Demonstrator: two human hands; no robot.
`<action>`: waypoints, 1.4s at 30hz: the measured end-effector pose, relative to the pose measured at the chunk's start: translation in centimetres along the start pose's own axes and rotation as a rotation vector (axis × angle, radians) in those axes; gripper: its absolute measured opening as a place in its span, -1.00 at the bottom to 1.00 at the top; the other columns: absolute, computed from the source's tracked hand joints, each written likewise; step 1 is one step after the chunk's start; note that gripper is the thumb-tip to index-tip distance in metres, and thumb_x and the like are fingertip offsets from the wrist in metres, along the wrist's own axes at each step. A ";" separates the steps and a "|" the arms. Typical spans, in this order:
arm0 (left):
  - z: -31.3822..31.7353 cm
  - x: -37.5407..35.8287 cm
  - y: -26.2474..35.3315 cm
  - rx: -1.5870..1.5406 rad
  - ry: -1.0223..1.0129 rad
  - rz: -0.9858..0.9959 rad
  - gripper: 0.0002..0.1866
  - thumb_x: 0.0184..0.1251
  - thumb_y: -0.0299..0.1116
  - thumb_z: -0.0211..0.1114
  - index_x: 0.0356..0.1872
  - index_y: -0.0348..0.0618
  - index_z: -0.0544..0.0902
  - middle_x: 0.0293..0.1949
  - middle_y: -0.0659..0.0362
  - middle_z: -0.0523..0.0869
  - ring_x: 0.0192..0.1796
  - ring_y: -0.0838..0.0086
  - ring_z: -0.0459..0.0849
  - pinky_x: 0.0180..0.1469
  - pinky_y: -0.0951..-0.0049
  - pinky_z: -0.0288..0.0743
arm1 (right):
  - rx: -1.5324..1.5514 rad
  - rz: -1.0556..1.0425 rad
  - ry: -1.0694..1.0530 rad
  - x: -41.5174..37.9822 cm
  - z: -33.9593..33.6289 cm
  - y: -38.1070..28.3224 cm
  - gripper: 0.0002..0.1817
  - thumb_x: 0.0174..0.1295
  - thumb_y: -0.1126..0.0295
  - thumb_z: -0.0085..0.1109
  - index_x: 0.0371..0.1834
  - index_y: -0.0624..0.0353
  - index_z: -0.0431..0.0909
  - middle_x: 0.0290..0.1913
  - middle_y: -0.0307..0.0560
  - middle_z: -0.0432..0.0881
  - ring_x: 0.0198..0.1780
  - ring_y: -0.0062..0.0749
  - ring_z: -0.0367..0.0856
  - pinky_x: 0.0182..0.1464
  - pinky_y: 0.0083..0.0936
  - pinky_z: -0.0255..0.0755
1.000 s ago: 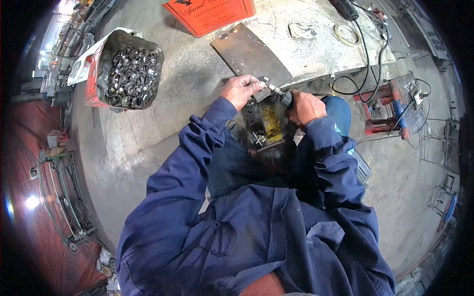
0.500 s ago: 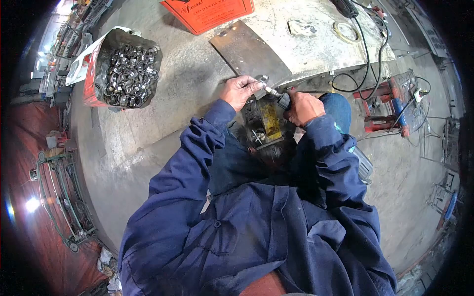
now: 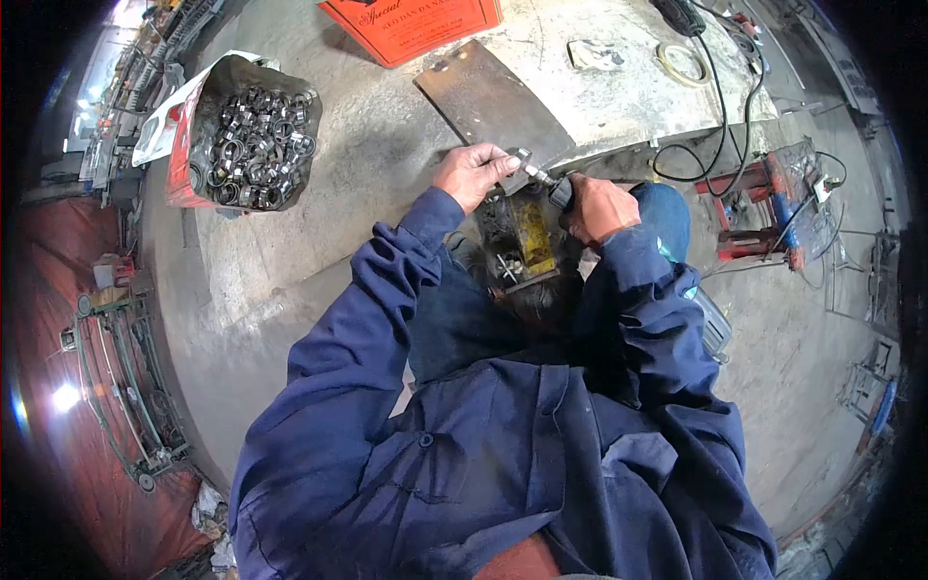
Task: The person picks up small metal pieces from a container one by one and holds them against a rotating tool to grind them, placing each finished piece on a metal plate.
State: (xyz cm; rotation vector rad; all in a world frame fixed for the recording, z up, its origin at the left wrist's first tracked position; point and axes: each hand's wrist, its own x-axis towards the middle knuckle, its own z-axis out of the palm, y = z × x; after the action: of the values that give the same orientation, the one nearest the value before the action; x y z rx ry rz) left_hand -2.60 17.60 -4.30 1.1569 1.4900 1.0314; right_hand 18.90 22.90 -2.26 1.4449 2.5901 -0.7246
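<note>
Between finger and thumb, my left hand (image 3: 476,175) pinches a small metal clamp (image 3: 522,156). The fingers of my right hand (image 3: 598,208) are wrapped round a power driver with a black chuck (image 3: 561,193). The driver's metal tip (image 3: 537,175) points at the clamp and seems to touch it; the exact contact is too small to tell. Below the hands is a dark, yellow-stained box (image 3: 533,237) with small metal parts inside. A brown metal plate (image 3: 495,101) lies just beyond my left hand.
A container (image 3: 181,145) full of metal clamps stands at the upper left. An orange-red printed box (image 3: 416,34) is at the top. On the right are a yellowish ring (image 3: 682,64), a black cable (image 3: 722,116) and a red and blue metal frame (image 3: 779,208).
The view has shifted very slightly. The clamp and the driver's tip have turned a little between my hands, which hold the same things as before.
</note>
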 end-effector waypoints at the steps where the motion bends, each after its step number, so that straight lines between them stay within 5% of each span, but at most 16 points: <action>1: 0.0 -0.1 0.0 0.004 -0.001 0.002 -0.75 0.23 -0.19 0.33 -0.34 -0.21 0.67 -0.47 0.35 0.62 -0.36 0.70 0.47 -0.25 0.61 0.37 | 0.027 0.001 0.015 0.3 0.6 0.4 -0.64 -0.12 0.30 0.24 -0.20 0.15 0.53 -0.30 0.15 0.63 -0.16 0.05 0.60 -0.15 -0.16 0.47; 5: 0.0 -0.5 0.1 0.027 0.031 0.008 -0.77 0.22 -0.22 0.34 -0.37 -0.20 0.66 -0.48 0.38 0.59 -0.37 0.72 0.45 -0.28 0.63 0.35 | 0.048 -0.025 0.082 0.0 -0.5 0.0 -0.75 -0.05 0.34 0.16 -0.27 0.15 0.56 -0.31 0.14 0.64 -0.19 0.02 0.63 -0.17 -0.15 0.50; 26: 0.7 -0.5 0.6 -0.141 0.129 -0.024 -0.81 0.23 -0.28 0.34 -0.31 -0.20 0.68 -0.42 0.35 0.66 -0.35 0.73 0.50 -0.25 0.66 0.36 | 0.129 -0.013 0.067 -1.9 -2.2 1.7 -0.67 -0.13 0.30 0.25 -0.23 0.12 0.56 -0.30 0.14 0.64 -0.15 0.05 0.60 -0.13 -0.15 0.47; 30: -0.6 0.6 0.3 -0.143 0.116 -0.080 -0.76 0.25 -0.23 0.32 -0.22 -0.19 0.63 -0.46 0.33 0.64 -0.50 0.72 0.45 -0.44 0.68 0.34 | 0.226 0.041 0.058 -4.1 -4.5 2.9 -0.57 -0.20 0.29 0.31 -0.17 0.12 0.56 -0.28 0.16 0.63 -0.14 0.05 0.59 -0.10 -0.17 0.45; 34: -5.5 4.2 6.7 0.319 0.175 0.182 -0.77 0.27 -0.22 0.27 -0.18 -0.14 0.61 -0.48 0.32 0.61 -0.55 0.73 0.42 -0.53 0.71 0.30 | 0.251 0.078 0.118 -4.6 -4.0 4.5 -0.54 -0.22 0.30 0.33 -0.15 0.14 0.55 -0.26 0.18 0.63 -0.12 0.08 0.58 -0.09 -0.18 0.44; 36: -9.0 5.8 12.7 -0.042 0.217 0.225 -0.72 0.25 -0.19 0.28 -0.17 -0.17 0.61 -0.50 0.33 0.58 -0.53 0.71 0.43 -0.52 0.68 0.29 | 0.250 0.078 0.104 -4.8 -4.5 4.2 -0.53 -0.23 0.30 0.33 -0.14 0.14 0.55 -0.24 0.19 0.62 -0.11 0.08 0.57 -0.08 -0.17 0.44; 38: -11.6 5.9 18.1 0.124 0.477 0.419 -0.69 0.24 -0.14 0.28 -0.19 -0.18 0.62 -0.53 0.35 0.55 -0.56 0.69 0.42 -0.53 0.64 0.28 | 0.263 0.065 0.072 -4.5 -4.3 3.9 -0.52 -0.22 0.29 0.32 -0.12 0.13 0.55 -0.23 0.19 0.62 -0.11 0.08 0.57 -0.08 -0.19 0.44; 40: -17.1 8.1 17.9 0.130 0.440 0.408 -0.50 0.18 0.02 0.28 0.09 0.01 0.57 -0.12 -0.01 0.70 -0.18 0.15 0.68 -0.11 0.24 0.51 | 0.255 0.097 0.113 -4.8 -4.4 3.7 -0.51 -0.22 0.28 0.33 -0.11 0.13 0.54 -0.24 0.19 0.62 -0.11 0.09 0.57 -0.10 -0.19 0.44; 42: -15.2 4.2 19.0 0.405 0.635 0.518 -0.70 0.23 -0.09 0.28 -0.29 -0.14 0.64 -0.55 0.36 0.53 -0.58 0.69 0.42 -0.54 0.63 0.27 | 0.277 0.014 0.111 -4.1 -3.4 5.2 -0.53 -0.21 0.30 0.31 -0.12 0.12 0.54 -0.25 0.19 0.62 -0.12 0.11 0.56 -0.12 -0.21 0.44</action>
State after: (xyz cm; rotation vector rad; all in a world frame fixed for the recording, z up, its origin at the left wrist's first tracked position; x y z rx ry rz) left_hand -14.61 24.47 16.13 1.6552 2.0108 1.6025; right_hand 25.92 23.51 0.08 1.6168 2.6411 -1.0663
